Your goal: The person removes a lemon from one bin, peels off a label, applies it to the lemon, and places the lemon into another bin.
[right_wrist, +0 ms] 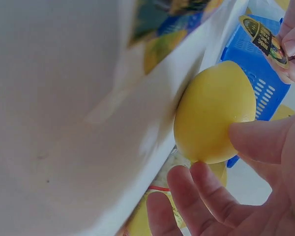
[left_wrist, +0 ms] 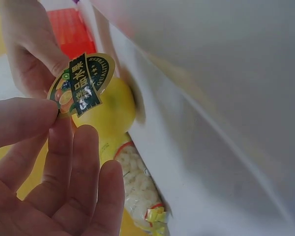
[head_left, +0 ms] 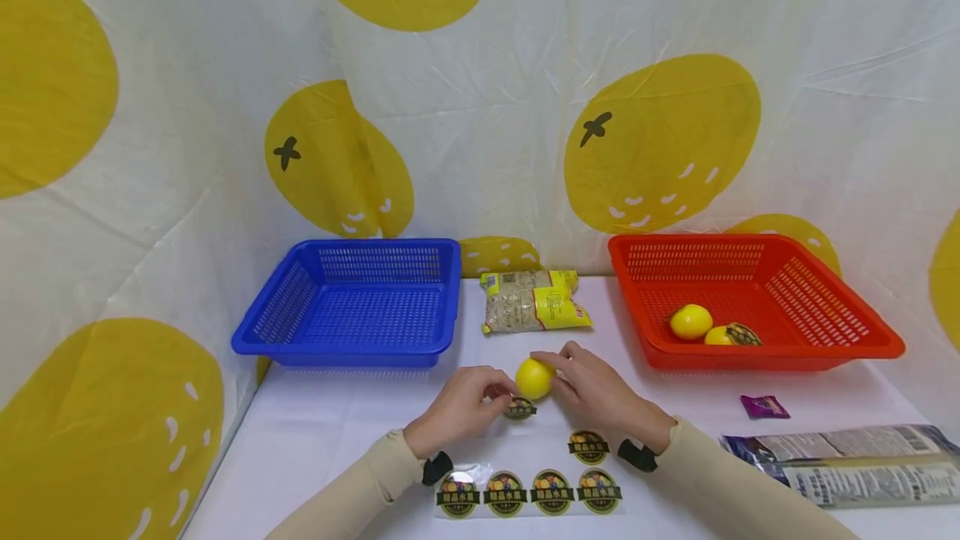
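R hand point(head_left: 600, 394) holds lemon point(head_left: 534, 378) on table; L hand point(head_left: 468, 407) pinches sticker point(head_left: 520, 409) beside it. Snack bag point(head_left: 534, 301) behind; blue basket point(head_left: 352, 302) L, red basket point(head_left: 757, 298) R.

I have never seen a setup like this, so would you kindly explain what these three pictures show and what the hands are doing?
No machine here: a person works bare-handed, wearing three cameras. The wide picture comes from the head; the two close-ups come from each wrist, which is why they look tilted. The right hand holds a yellow lemon on the white table. The left hand pinches a round sticker beside it. More stickers lie on a sheet in front. Behind stand an empty blue basket, a snack bag, and a red basket with two lemons.
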`<state>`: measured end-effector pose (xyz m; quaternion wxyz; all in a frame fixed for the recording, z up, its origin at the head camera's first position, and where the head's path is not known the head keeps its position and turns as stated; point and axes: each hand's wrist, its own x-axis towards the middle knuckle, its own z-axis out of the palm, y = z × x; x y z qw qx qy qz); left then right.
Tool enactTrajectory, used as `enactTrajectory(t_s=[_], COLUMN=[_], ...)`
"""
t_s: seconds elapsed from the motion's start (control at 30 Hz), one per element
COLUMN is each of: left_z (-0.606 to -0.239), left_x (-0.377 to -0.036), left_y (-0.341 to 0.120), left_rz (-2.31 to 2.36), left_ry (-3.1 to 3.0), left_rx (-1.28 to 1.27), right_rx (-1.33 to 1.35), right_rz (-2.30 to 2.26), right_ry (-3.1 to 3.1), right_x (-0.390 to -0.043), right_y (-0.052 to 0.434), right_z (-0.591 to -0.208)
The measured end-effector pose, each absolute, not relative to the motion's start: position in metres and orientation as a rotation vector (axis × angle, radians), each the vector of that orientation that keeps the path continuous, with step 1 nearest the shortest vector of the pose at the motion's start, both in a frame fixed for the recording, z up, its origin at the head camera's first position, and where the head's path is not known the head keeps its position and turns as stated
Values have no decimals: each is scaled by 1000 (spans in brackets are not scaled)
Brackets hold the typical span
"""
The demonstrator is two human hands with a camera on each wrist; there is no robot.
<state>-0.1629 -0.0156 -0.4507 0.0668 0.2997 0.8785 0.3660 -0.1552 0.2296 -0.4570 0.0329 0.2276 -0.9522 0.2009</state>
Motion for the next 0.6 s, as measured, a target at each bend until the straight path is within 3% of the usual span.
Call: enactTrajectory(t_s=[0.6], left_z=[-453], left_x=[-171], left_y=[-14], left_rz=[1232], left_ry=[2647], left_rx=[855], right_rx=[660], right_rz=[683], right_ry=[-3022], right_x=[-157], right_y=[227], right_z=[-463])
